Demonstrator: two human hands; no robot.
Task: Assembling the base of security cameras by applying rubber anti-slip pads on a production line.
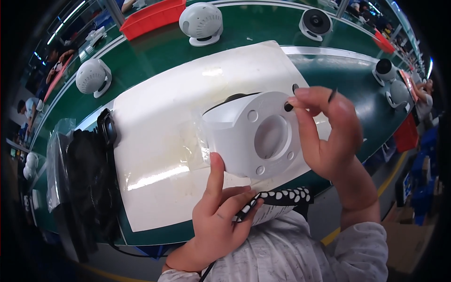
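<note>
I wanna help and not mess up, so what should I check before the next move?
1. Black pad at the right hand's fingertips: ok.
2. That pad stuck flat: cannot tell, fingers are in the way.
3. White device turned so its ring-shaped base shows: ok.
4. Three round dents in view without black pads: ok.
5. Dotted strip in the left hand: ok.

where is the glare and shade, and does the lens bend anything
Head view: bright glare streaks the lower left of the white sheet, with a smaller patch near its top; head view: the round opening of the white device looks greyer; head view: fisheye distortion bows the green bench, corners black.
</note>
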